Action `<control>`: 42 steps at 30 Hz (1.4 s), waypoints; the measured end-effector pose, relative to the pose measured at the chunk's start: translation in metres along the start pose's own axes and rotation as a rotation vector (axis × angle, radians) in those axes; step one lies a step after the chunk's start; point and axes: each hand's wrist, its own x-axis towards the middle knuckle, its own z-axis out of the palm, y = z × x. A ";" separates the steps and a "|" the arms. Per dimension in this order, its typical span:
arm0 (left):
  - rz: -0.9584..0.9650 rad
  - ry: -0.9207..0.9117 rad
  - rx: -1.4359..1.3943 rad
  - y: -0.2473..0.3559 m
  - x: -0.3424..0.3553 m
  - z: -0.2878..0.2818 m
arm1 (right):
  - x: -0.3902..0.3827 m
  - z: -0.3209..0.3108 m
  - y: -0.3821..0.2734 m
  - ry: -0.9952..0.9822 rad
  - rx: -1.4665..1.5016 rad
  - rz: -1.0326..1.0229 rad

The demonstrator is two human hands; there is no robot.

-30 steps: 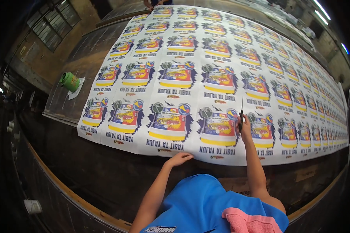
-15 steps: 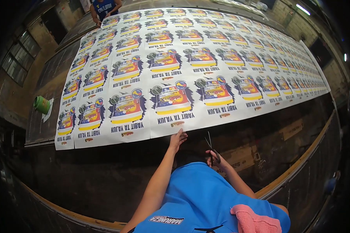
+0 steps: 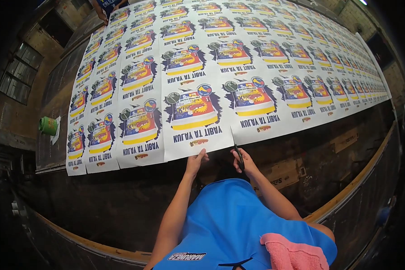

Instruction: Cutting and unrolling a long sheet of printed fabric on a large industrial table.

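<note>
Left hand [image 3: 195, 164] pinches the printed sheet [image 3: 195, 112] at its near edge; right hand [image 3: 248, 166] grips black scissors [image 3: 240, 161] at that edge.

left hand [image 3: 196, 163] pinching; right hand [image 3: 246, 164] curled in grip; both forearms [image 3: 174, 211] extended, slanting inward.

Printed sheet [image 3: 220, 74]: line of dark-blue block capitals [image 3: 189, 135], inverted in view, repeated under every emblem [image 3: 193, 108]; small red-and-orange wordmark [image 3: 199, 142] beneath each line; further lettering across the emblems, the finest too small to read. Blue shirt [image 3: 225, 220]: black-and-white lettered label [image 3: 186, 257]. Co-worker's dark-blue jersey [image 3: 109, 5]: pale lettering. Brown cardboard [image 3: 279, 177]: dark lettering, partly legible.
</note>
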 end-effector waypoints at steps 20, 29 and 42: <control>-0.266 0.212 -0.006 0.052 -0.017 0.015 | 0.405 -0.023 -0.218 0.042 -0.224 -0.100; -0.327 0.268 -0.064 0.066 -0.020 0.032 | 0.586 -0.040 -0.320 -0.035 -0.374 -0.120; -0.365 0.341 -0.075 0.082 -0.020 0.041 | 0.730 -0.041 -0.400 -0.091 -0.213 -0.142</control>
